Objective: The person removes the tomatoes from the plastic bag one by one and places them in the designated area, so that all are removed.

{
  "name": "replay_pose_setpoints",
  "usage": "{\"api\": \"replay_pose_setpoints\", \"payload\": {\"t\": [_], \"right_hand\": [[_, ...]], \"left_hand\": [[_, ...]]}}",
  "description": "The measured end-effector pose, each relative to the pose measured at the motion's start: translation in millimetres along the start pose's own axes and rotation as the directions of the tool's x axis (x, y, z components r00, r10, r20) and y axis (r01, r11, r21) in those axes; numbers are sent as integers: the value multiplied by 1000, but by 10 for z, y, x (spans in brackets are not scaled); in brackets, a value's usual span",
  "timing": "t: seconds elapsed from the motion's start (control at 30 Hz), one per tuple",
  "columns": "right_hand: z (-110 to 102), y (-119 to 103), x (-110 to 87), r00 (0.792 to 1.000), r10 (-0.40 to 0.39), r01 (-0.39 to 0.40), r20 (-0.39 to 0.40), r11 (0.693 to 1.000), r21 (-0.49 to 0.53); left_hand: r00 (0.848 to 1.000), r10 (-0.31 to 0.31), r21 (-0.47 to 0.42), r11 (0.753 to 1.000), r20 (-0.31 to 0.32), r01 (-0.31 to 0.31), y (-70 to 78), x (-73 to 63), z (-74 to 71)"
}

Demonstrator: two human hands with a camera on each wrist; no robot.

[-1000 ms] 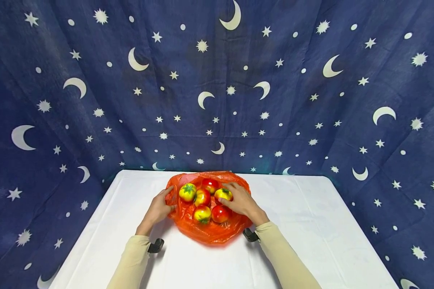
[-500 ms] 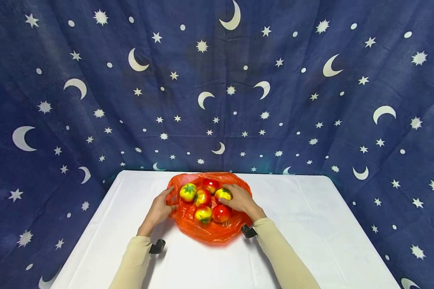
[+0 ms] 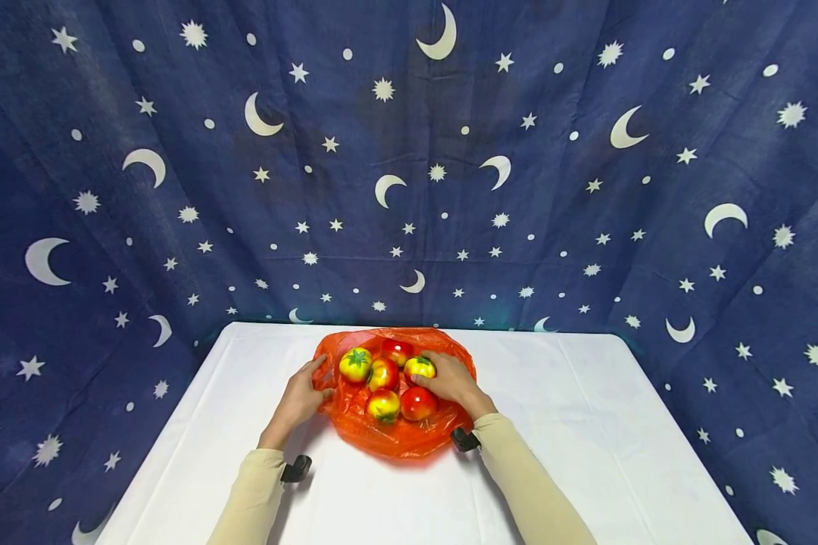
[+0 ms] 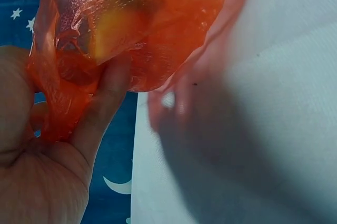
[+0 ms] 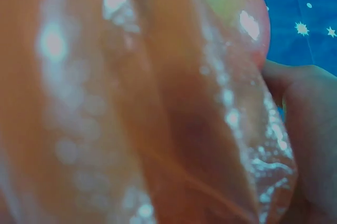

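Observation:
A thin red plastic bag (image 3: 395, 445) lies spread on the table with several shiny red-and-yellow tomatoes in its mouth. My left hand (image 3: 301, 395) holds the bag's left edge; in the left wrist view, the crumpled film of the bag (image 4: 174, 34) runs between thumb and fingers. At the right side, my right hand (image 3: 451, 378) grips a yellow-red tomato (image 3: 419, 367), its thumb across the near side. The right wrist view has bag film in front, with a tomato (image 5: 239, 21) and part of the right hand (image 5: 311, 113) behind it.
Other tomatoes sit close together, a yellow one (image 3: 356, 365) at the left and a red one (image 3: 419, 404) nearest the right wrist. The white-covered table (image 3: 559, 424) ends at a dark blue curtain (image 3: 409, 197) with moons and stars. Black wrist cameras sit on both sleeves.
My right hand and forearm have shifted slightly left, and the tomato in its grip a little with them. The left hand has stayed at the bag's edge.

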State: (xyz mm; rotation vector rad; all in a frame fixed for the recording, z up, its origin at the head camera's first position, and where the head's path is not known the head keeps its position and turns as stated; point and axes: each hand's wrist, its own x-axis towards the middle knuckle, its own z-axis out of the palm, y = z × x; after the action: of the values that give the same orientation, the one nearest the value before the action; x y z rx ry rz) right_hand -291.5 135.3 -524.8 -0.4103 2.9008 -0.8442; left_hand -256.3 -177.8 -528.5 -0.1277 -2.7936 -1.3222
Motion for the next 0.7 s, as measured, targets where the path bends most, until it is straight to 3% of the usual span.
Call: {"api": "replay_pose_setpoints", "payload": {"t": [0.4,0.7], "right_hand": [[12,-4,-24,1000,16,-14,-16,996,88],[-48,-49,-71,996,-18,27,-85,994,106]], "left_hand": [[1000,2,-5,1000,3,-2,-2,-17,-12],[1000,0,-8,1000,3,0,17,-3,2]]}}
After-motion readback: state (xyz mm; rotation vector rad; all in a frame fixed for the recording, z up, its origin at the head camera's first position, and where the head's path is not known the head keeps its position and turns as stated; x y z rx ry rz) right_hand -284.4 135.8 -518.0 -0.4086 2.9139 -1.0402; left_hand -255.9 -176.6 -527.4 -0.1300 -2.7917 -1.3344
